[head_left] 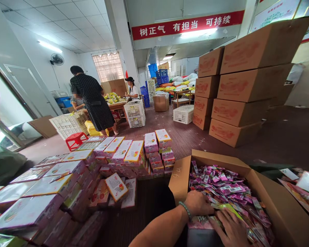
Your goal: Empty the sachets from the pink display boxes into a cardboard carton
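Observation:
My left hand (199,203), with a beaded bracelet at the wrist, reaches across to a small pink-and-grey box (202,235) at the near edge of an open carton (181,175). Its fingers are curled down over sachets at the top of the small box. My right hand (233,226) is just to the right, thumb and fingers around sachets beside a yellow-green packet (229,209). A heap of loose purple-pink sachets (221,181) fills the carton. My fingertips are partly hidden among the sachets.
Stacked small boxes (118,151) with fruit pictures cover the left and front. Tall brown cartons (243,84) stand at right. Farther back are a red stool (76,140), white crates (135,111), a person (92,96) standing and others seated at a table.

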### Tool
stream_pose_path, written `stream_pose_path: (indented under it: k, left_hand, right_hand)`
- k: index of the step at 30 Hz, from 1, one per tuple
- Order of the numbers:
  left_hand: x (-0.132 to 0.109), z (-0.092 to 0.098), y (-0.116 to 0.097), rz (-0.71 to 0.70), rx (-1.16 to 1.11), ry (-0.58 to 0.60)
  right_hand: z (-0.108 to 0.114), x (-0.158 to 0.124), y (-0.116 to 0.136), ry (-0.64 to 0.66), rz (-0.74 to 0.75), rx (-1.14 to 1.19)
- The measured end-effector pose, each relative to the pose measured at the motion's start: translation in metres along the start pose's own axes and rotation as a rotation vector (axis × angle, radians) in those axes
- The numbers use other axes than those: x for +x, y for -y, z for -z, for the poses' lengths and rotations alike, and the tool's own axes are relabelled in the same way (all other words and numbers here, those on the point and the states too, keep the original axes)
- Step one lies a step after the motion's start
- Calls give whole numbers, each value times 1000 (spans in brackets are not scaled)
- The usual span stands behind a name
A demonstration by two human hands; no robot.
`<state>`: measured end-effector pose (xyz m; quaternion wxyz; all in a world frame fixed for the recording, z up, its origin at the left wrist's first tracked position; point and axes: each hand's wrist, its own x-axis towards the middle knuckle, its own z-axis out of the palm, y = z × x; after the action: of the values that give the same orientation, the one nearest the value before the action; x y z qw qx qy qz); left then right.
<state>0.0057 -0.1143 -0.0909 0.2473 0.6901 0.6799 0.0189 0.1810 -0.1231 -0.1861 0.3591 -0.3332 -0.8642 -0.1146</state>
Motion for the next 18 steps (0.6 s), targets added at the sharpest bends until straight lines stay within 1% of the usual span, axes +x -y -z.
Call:
stream_pose_path:
  k: [5,11,18]
  left_hand:
    - [-2,1,0,4,9,-8]
    - [-4,3,0,-27,-2,-19]
    - [1,-2,1,-15,11,-9]
  right_hand:
    - [0,0,1,-17,-4,-3]
    - [2,1,2,5,3,4]
    - [-3,-4,-1,22,6,-29]
